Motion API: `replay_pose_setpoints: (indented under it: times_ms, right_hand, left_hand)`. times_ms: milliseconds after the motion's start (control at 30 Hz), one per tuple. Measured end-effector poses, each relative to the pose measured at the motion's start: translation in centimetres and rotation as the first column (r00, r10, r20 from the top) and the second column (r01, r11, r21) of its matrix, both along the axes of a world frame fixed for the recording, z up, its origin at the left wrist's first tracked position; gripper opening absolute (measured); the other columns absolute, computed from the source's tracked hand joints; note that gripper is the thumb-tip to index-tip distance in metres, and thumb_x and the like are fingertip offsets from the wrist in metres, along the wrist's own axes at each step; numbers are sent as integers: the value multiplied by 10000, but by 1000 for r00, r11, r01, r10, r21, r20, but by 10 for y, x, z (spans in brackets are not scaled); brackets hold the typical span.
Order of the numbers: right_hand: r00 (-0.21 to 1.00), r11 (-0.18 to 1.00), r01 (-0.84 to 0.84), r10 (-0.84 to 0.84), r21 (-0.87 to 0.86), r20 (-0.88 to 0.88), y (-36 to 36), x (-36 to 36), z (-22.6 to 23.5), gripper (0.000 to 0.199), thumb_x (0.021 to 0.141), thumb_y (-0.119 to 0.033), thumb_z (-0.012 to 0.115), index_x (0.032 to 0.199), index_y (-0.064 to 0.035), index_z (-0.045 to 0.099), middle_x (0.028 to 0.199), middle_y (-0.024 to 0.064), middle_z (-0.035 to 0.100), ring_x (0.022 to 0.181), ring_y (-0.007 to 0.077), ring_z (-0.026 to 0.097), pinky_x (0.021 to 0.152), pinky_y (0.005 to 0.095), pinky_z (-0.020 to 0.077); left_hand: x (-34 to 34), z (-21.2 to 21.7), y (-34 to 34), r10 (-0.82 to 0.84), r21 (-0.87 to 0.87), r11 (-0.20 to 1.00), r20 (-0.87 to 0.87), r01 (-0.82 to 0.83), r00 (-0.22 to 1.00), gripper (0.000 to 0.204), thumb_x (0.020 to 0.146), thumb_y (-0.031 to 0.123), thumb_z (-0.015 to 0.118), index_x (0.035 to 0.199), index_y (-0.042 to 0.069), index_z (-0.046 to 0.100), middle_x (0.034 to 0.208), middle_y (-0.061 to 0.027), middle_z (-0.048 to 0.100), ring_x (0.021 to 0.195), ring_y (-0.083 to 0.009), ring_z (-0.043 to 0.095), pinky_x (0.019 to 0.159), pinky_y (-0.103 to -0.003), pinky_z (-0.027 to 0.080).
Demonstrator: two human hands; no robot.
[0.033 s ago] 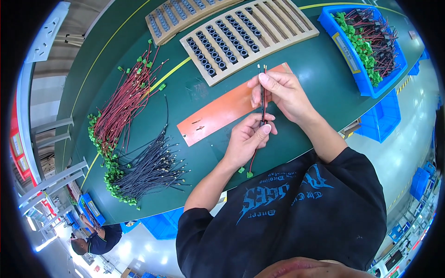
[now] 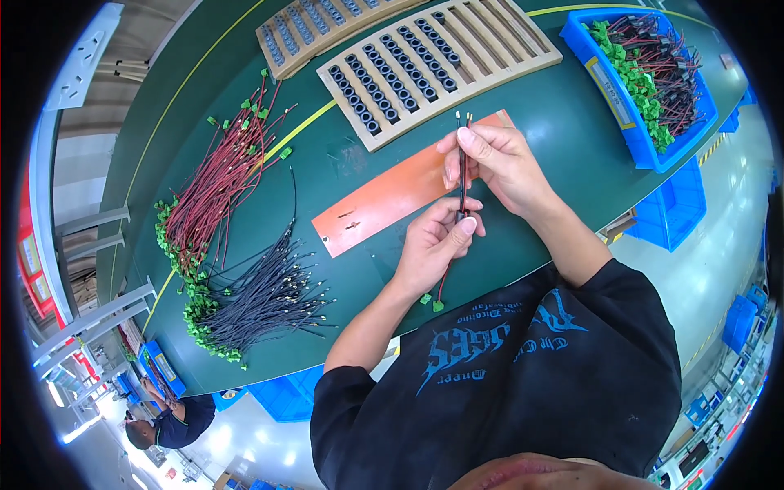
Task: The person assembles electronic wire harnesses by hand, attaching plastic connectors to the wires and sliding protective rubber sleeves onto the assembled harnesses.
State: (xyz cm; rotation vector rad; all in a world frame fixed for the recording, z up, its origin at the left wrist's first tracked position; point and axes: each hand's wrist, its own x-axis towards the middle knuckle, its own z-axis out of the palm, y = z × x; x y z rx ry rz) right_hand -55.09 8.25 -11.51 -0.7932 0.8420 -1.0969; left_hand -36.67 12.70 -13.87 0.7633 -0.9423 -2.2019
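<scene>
Above the table's near edge, a black wire and a red wire [image 2: 464, 175] run upright between my hands. My right hand [image 2: 498, 163] pinches them near their upper ends, where small metal tips stick out above the thumb. Lower down, my left hand [image 2: 437, 241] is closed round the same wires, thumb against fingers. A small dark piece [image 2: 461, 216] shows at its fingertips, mostly covered, so its kind is unclear. Below the left hand the wires hang down to green tags or connectors [image 2: 438, 306]. Behind the hands lies an orange board [image 2: 367, 204] with a few dark marks.
To the left lie a bundle of red wires [image 2: 216, 184] and a bundle of black wires [image 2: 265, 286], both with green ends. A wooden rack [image 2: 384, 139] holds rows of dark round parts; another rack [image 2: 286, 69] stands beyond. Right is a blue bin [image 2: 633, 135] of wired parts.
My left hand has shifted very slightly upward along the wires, and the green ends below it have swung a little to the left. My right hand is nearly still.
</scene>
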Motion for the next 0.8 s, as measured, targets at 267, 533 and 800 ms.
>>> replay_pose_setpoints:
  times_ms: [267, 533, 800]
  right_hand:
    - [998, 998, 53, -52, -19, 46, 1, 5, -1, 369, 1070, -301, 501, 1133, 17, 677, 903, 61, 677, 776, 98, 632, 698, 245, 522]
    - [981, 986, 168, -166, -11, 99, 5, 17, -4, 338, 1074, -296, 492, 1070, -2, 660, 881, 74, 670, 749, 139, 650, 669, 265, 541]
    - [960, 979, 204, -198, -10, 200, 9, 22, -6, 317, 1071, -280, 506, 941, -15, 623, 731, 19, 584, 663, 123, 590, 585, 232, 474]
  left_hand:
    - [-2, -2, 0, 120, -35, 992, 61, -118, 991, 229, 1037, 102, 551, 1257, 40, 541, 918, -65, 604, 599, -39, 401, 529, -203, 317]
    - [-5, 1, 0, 217, -112, 973, 161, -201, 963, 198, 1075, 169, 480, 1235, 56, 504, 789, -8, 496, 543, -45, 320, 500, -219, 270]
    - [-16, 0, 12, 350, -577, 813, 373, -80, 859, 167, 1083, 218, 455, 1110, 61, 504, 715, 30, 420, 591, -51, 365, 531, -226, 297]
